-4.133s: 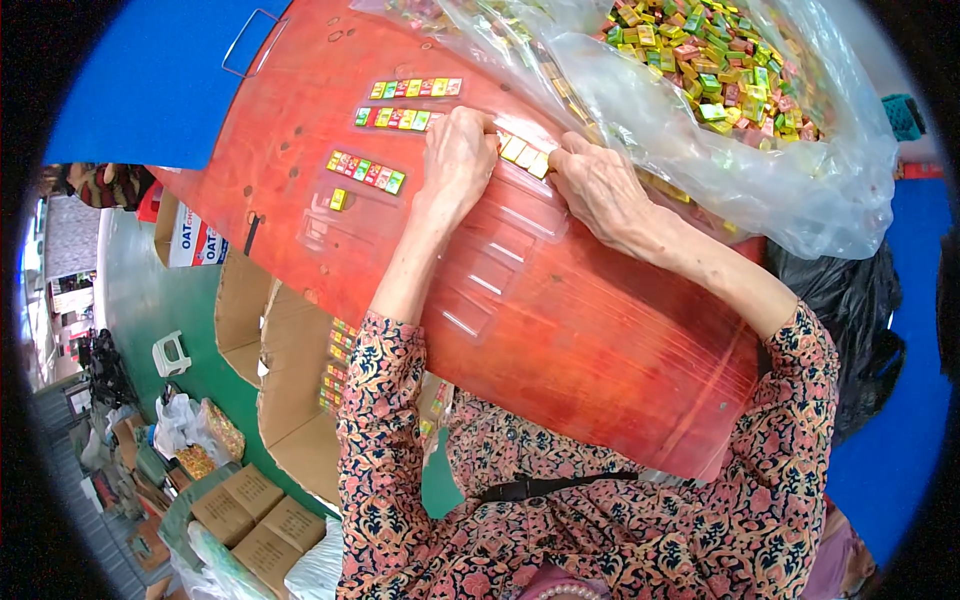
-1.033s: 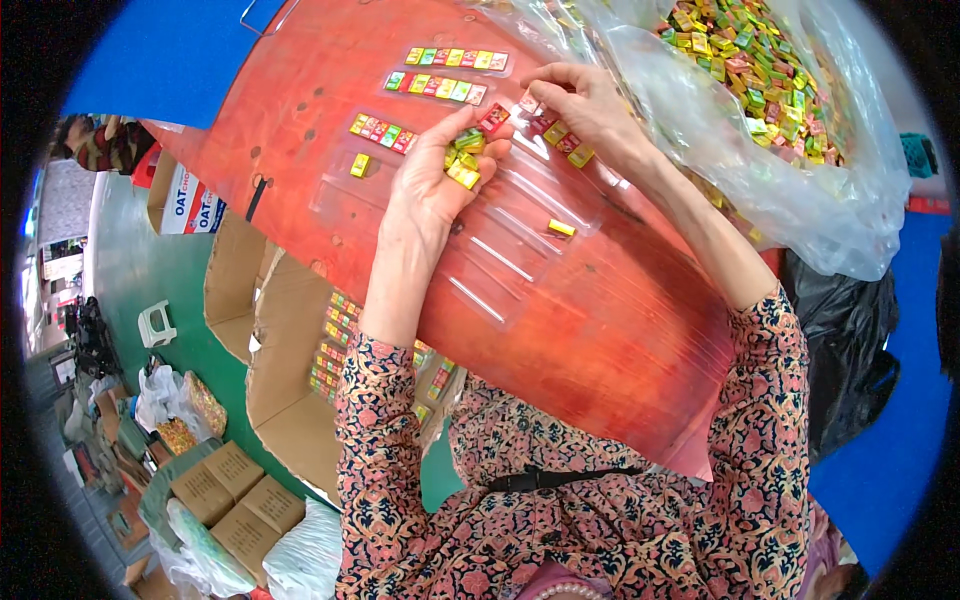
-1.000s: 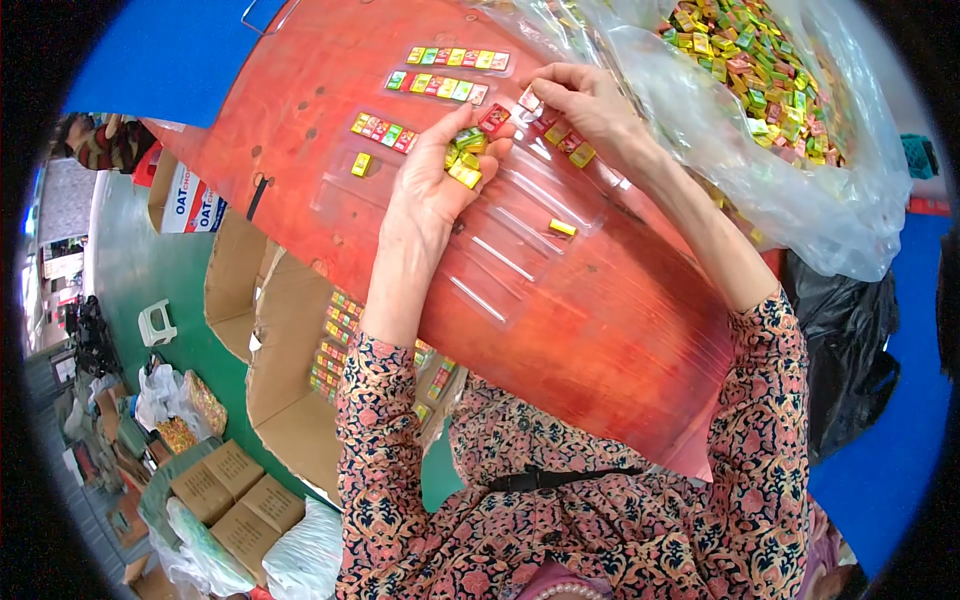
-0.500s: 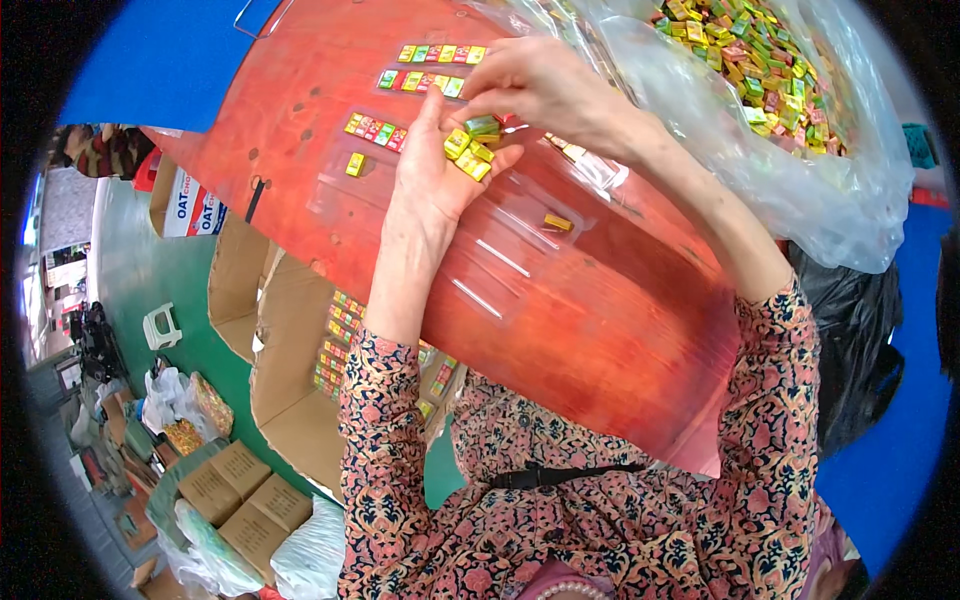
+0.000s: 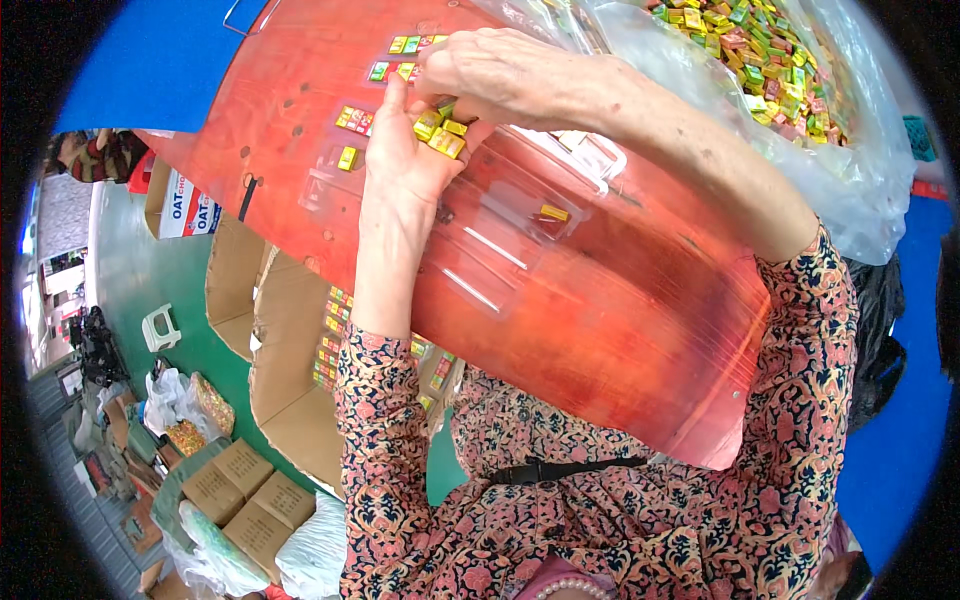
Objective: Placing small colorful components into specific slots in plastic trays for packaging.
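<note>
My left hand (image 5: 400,170) is palm up over the red table, cupping several small yellow and green wrapped blocks (image 5: 440,130). Just above it, my right hand (image 5: 500,75) has its fingers curled down; its fingertips are hidden, so what they pinch does not show. Beyond the hands, clear plastic trays hold rows of coloured blocks (image 5: 407,45), partly covered by my right hand. A shorter row (image 5: 355,119) lies left of my left hand, with a single yellow block (image 5: 347,158) below it. Right of my left wrist, another clear tray (image 5: 490,235) has one yellow block (image 5: 554,212).
A large clear bag (image 5: 690,110) full of loose wrapped blocks (image 5: 765,70) stands at the far right. Below the table's left edge, an open cardboard box (image 5: 290,370) contains filled trays. A white stool (image 5: 160,328) and brown cartons (image 5: 255,510) are on the green floor.
My right hand has moved left, now covering part of the far rows. My left hand, with the blocks in it, has shifted slightly left.
</note>
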Demonstrator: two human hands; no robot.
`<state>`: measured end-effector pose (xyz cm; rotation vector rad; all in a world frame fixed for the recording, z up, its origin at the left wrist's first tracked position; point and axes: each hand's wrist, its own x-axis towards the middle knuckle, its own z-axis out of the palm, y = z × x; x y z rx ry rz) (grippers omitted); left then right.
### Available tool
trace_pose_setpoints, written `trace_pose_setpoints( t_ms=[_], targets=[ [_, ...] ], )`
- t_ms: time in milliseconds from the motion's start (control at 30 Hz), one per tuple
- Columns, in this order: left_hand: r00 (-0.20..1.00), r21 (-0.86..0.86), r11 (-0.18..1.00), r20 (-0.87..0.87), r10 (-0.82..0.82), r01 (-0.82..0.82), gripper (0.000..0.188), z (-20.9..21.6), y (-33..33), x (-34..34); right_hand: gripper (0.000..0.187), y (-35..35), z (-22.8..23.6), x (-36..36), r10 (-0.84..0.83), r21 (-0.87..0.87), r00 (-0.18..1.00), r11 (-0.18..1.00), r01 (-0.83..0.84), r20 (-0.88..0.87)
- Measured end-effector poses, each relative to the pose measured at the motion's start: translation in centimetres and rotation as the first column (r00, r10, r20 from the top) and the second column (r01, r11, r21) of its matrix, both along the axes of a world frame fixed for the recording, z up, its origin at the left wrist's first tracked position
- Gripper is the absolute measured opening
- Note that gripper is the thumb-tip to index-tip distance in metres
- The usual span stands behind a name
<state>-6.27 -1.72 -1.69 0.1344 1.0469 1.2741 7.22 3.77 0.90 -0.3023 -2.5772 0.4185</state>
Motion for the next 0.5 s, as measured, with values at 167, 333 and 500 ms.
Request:
trace_pose_setpoints(
  t_ms=[167, 333, 500],
  targets=[
    [0.999, 0.005, 0.999, 0.017, -0.036, 0.036, 0.052, 0.0, 0.2, 0.3, 0.013, 0.2, -0.7, 0.0, -0.003, 0.007, 1.0, 1.0, 0.003, 0.014],
    [0.983, 0.023, 1.0, 0.181, -0.022, 0.018, 0.043, -1.1, 0.4, -0.4, 0.021, -0.1, 1.5, -0.8, -0.114, -0.284, 0.983, 0.947, 0.151, 0.143],
    [0.861, 0.146, 0.936, 0.367, -0.353, 0.321, 0.021, -2.6, 0.3, -2.6, 0.018, 2.3, 1.4, 1.3, -0.18, -0.306, 0.983, 0.938, 0.162, -0.03]
  ],
)
